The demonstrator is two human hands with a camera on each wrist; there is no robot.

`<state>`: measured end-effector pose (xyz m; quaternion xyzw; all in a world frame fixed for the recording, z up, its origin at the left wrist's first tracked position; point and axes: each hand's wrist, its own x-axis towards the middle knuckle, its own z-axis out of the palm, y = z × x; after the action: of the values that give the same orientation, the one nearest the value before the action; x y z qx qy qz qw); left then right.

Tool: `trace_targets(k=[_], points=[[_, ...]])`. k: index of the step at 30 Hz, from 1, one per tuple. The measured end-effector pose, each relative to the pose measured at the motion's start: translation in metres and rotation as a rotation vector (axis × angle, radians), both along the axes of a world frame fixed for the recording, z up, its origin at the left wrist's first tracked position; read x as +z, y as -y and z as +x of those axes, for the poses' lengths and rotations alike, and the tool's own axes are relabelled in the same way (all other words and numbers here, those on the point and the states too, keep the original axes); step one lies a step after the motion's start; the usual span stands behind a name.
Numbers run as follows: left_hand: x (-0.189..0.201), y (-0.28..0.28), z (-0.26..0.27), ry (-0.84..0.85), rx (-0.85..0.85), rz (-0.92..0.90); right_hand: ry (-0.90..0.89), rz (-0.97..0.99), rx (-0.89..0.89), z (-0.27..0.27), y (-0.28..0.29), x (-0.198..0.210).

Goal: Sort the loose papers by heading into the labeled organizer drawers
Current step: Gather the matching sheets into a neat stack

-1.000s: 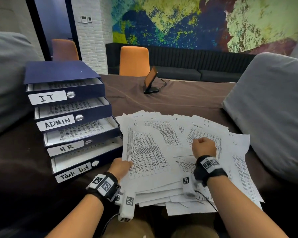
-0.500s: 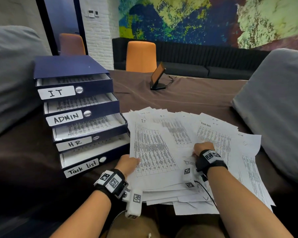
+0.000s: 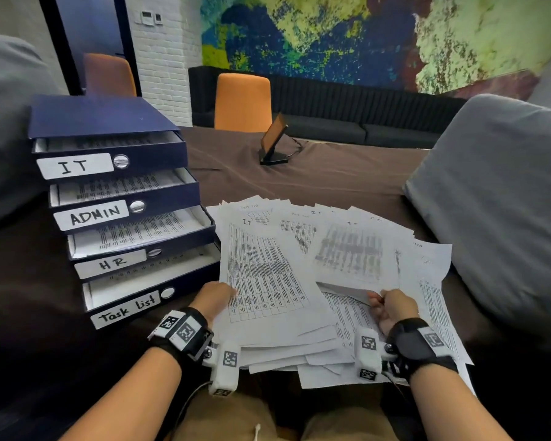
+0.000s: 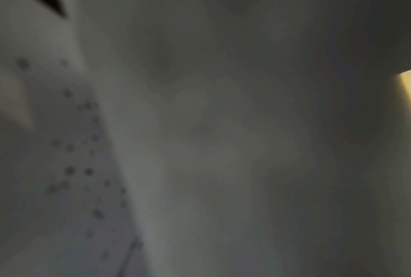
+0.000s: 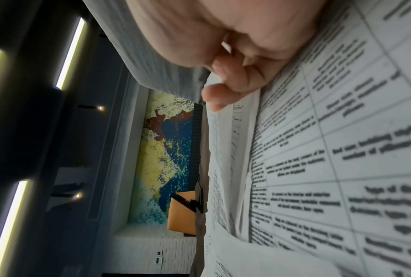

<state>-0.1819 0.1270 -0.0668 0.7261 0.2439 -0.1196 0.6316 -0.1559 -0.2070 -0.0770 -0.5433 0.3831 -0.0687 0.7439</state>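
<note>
A blue organizer (image 3: 109, 122) at the left has four part-open drawers labelled IT (image 3: 74, 166), ADMIN (image 3: 93, 214), HR (image 3: 112, 262) and Task list (image 3: 128, 308), each with paper inside. Loose printed papers (image 3: 427, 281) lie fanned out on the table beside it. My left hand (image 3: 218, 296) holds the left edge of a top sheet headed IT (image 3: 261, 272), its fingers tucked under and hidden. My right hand (image 3: 392, 305) pinches the near edge of another sheet (image 3: 350, 249), lifted off the pile. The right wrist view shows curled fingers (image 5: 214, 97) against printed paper (image 5: 330, 168). The left wrist view is blurred grey.
Grey cushions flank the table at the left (image 3: 0, 122) and right (image 3: 497, 202). A small screen on a stand (image 3: 274, 141) sits on the brown tablecloth (image 3: 331, 179) beyond the papers. An orange chair (image 3: 242, 101) stands at the far edge.
My right hand has drawn back toward me from the middle of the pile and raised one sheet by its near edge. The left hand has stayed at the left edge of the papers.
</note>
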Motion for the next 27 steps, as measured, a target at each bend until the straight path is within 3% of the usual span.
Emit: trace_targets(k=[3,6,9,11,15,18,24,27], points=[[0.0,0.002,-0.001,0.037,0.022,0.044,0.019,-0.015,-0.057,-0.003,-0.001,-0.004],[0.003,0.002,-0.003,0.009,0.015,0.057,0.037,0.094,-0.186,-0.003,0.0,-0.004],[0.003,0.003,-0.003,-0.01,0.017,0.045,0.079,0.149,-0.141,-0.008,-0.008,0.003],[0.003,0.002,-0.004,-0.021,0.023,0.03,0.063,0.095,-0.02,-0.015,-0.017,0.006],[0.008,0.003,-0.007,0.023,0.014,-0.106,0.02,0.011,0.415,-0.039,-0.037,0.008],[0.007,0.001,-0.006,0.063,0.004,-0.144,0.003,-0.177,0.639,-0.055,-0.053,0.01],[0.001,0.004,-0.009,0.153,-0.139,0.004,0.052,-0.506,0.839,-0.061,-0.07,0.022],[0.013,0.004,-0.009,0.221,-0.163,0.072,0.083,-0.676,0.812,-0.057,-0.067,0.03]])
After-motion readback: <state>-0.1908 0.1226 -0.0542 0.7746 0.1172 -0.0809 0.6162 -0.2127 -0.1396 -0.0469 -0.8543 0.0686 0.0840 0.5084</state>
